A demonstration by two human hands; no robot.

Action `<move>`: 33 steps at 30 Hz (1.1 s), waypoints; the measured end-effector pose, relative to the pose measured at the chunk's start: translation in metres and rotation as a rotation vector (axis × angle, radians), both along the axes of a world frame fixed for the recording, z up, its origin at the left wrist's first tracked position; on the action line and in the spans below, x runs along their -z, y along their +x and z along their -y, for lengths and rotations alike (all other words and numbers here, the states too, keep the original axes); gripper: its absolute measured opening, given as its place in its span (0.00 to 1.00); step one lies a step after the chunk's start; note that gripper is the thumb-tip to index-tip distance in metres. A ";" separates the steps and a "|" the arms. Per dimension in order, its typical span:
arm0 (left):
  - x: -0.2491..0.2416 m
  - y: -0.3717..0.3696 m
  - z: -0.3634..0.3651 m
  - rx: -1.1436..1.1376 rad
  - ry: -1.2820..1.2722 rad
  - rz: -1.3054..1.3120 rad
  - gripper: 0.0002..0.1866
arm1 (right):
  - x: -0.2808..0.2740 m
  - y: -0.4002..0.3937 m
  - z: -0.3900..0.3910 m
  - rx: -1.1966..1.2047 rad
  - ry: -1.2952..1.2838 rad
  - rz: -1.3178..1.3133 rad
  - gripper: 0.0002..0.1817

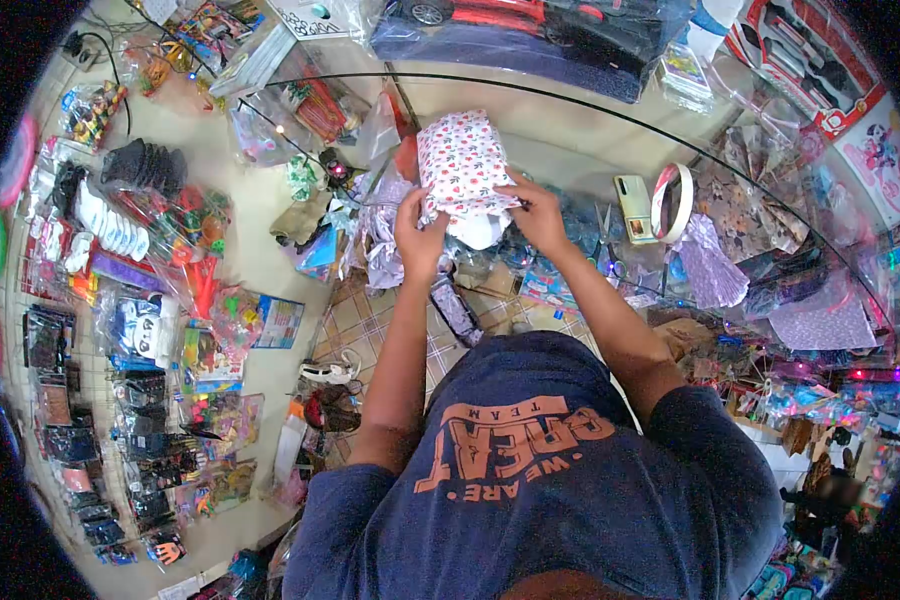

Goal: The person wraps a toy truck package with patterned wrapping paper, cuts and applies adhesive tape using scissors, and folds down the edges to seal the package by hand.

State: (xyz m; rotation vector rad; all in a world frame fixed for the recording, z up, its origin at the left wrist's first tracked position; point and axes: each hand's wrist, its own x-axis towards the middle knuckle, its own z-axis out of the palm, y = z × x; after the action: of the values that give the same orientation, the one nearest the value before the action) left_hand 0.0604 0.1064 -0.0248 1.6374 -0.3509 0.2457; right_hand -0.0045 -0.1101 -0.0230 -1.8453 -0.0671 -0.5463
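A package in white paper with a small red fruit or flower print (463, 160) lies before me, flat side up. My left hand (420, 238) grips its lower left corner, fingers and thumb closed at the edge. At the lower right corner, my right hand (537, 213) pinches the paper. Plain white paper (478, 230) shows under the near edge, between the two hands. Crumpled lilac paper (375, 222) is beside my left hand. To the right of my right hand are scissors (604, 222) and a phone (633, 208).
A roll of white tape (672, 203) stands by a pleated lilac paper piece (712, 262). A black cable (530, 88) arcs across beyond the package. A boxed toy car (530, 40) is at the back. Packaged goods hang along the left wall, including black wallets (150, 440).
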 end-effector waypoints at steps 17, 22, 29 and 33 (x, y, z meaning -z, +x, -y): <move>-0.023 0.004 -0.005 0.138 -0.011 -0.053 0.17 | -0.036 0.012 0.014 -0.118 -0.354 0.281 0.30; 0.008 0.012 -0.010 0.093 0.108 0.088 0.17 | -0.023 0.006 0.017 -0.202 -0.355 0.163 0.28; 0.028 -0.003 -0.014 0.117 0.312 0.164 0.18 | -0.001 -0.008 0.021 -0.271 -0.558 0.008 0.30; 0.031 -0.004 -0.016 0.121 0.310 0.198 0.18 | -0.001 -0.010 0.022 -0.305 -0.525 0.022 0.30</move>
State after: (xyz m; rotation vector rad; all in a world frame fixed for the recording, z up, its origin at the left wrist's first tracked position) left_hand 0.0566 0.1221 -0.0555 1.8930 -0.6635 0.2726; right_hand -0.0143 -0.1318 -0.0217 -2.2801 -0.5423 -0.3518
